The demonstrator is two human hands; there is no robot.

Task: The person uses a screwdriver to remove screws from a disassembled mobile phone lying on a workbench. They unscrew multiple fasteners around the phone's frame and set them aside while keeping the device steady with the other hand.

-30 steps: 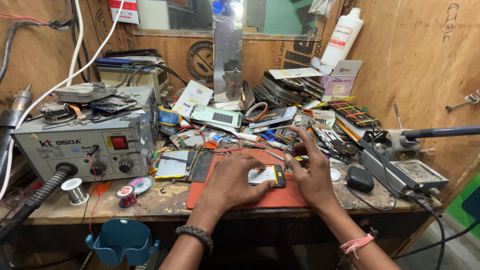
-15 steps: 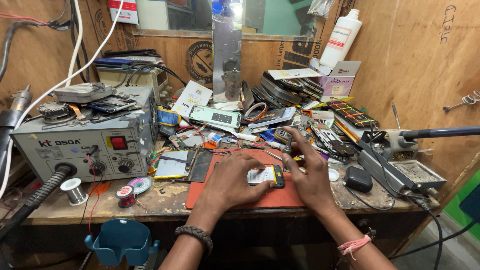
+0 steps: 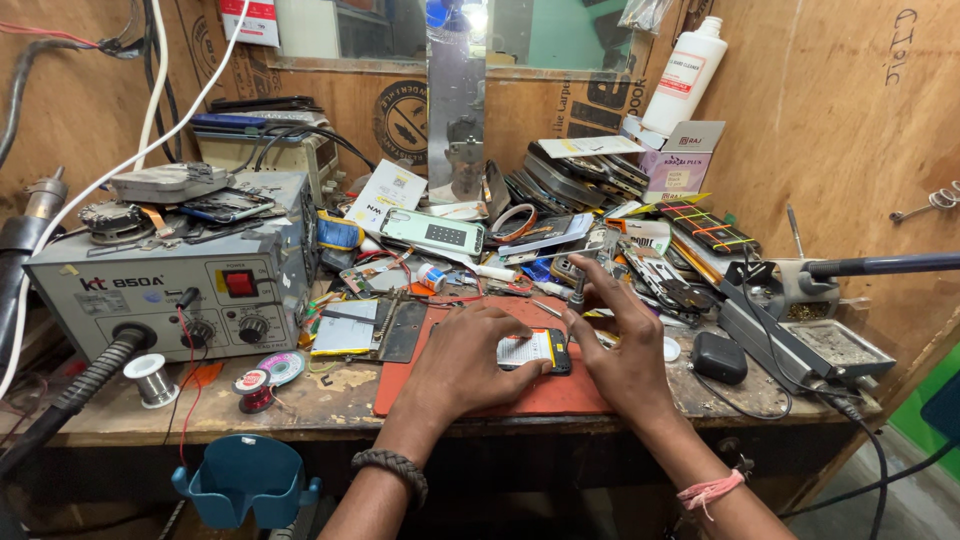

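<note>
An opened phone (image 3: 532,350), its back off and a white-labelled battery showing, lies on a red work mat (image 3: 560,395) at the front of the bench. My left hand (image 3: 462,360) lies over the phone's left part and holds it down. My right hand (image 3: 622,350) is just right of the phone, with its heel on the mat. Its thumb and fingers are raised and pinch a small grey-handled screwdriver (image 3: 577,290), held upright above the mat's far edge.
A grey hot-air rework station (image 3: 170,285) stands at the left, with solder spools (image 3: 152,378) in front of it. Phones, boards and tools are piled behind the mat. A soldering iron stand (image 3: 800,290) and a black puck (image 3: 718,357) sit to the right. A white bottle (image 3: 685,75) stands at the back.
My right hand's fingers reached into the tools behind the mat and now pinch the small screwdriver upright. The left hand stayed on the phone.
</note>
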